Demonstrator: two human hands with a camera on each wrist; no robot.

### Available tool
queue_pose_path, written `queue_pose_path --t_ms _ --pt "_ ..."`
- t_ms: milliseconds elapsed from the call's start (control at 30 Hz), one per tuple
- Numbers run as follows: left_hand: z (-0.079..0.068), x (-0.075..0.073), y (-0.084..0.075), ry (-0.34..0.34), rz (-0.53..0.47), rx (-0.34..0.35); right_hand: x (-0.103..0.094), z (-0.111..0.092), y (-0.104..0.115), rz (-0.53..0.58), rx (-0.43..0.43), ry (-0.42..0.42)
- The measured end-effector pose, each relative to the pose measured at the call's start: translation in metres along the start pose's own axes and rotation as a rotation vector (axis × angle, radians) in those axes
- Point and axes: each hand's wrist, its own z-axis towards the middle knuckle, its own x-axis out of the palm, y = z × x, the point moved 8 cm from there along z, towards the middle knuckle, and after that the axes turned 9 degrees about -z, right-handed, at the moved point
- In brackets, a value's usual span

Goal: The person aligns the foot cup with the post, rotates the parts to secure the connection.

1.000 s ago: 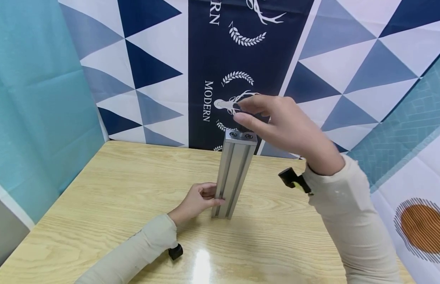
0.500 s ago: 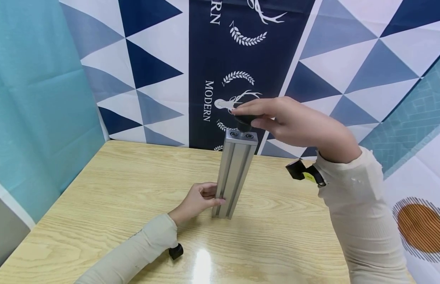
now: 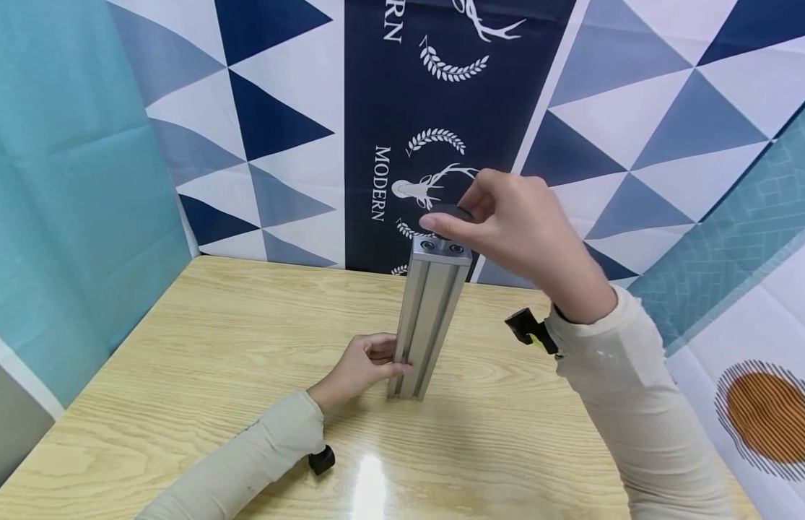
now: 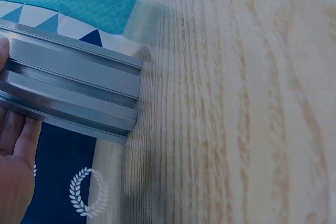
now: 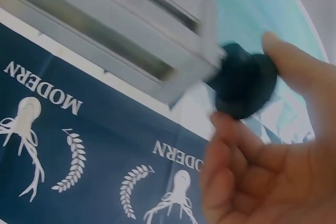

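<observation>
A silver aluminium extrusion (image 3: pixel 428 310) stands upright on the wooden table, its long grooves facing me. On its top sits a metal end plate with two bolts, and a black levelling foot (image 5: pixel 244 85) with a round disc projects from that end. My left hand (image 3: pixel 363 367) grips the extrusion low down, thumb on the front face and fingers round the far side. At the top, my right hand (image 3: pixel 522 224) pinches the disc's rim between thumb and fingers. In the left wrist view the extrusion's lower end (image 4: pixel 113 103) meets the table.
The wooden table (image 3: pixel 246 325) spreads out around the extrusion. Behind it hangs a patterned cloth (image 3: pixel 292 144) with triangles and deer prints, close to the table's back edge. A teal curtain (image 3: pixel 58 180) hangs on the left.
My right hand first hovered with spread fingers, then reached over the black foot's disc, and now pinches its rim with the wrist turned back. My left hand and the extrusion have stayed put.
</observation>
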Motion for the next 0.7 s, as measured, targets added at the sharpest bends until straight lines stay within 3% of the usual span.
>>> queue_pose_path --t_ms 200,400,533,700 --pt "-0.0005 0.0004 -0.0019 0.005 0.005 -0.003 0.0061 -0.0005 -0.0016 -0.001 0.047 -0.089" --pt "-0.0007 -0.0002 -0.0013 -0.008 0.007 -0.02 0.0061 -0.0008 -0.0006 -0.008 0.05 -0.091" --pt "-0.0007 -0.0002 -0.0006 -0.003 0.006 -0.018 0.0051 -0.0024 -0.0002 0.006 0.017 -0.025" --pt "-0.0004 -0.0008 0.0011 -0.005 0.0 -0.02 0.0039 -0.0018 0.0014 0.058 -0.161 0.138"
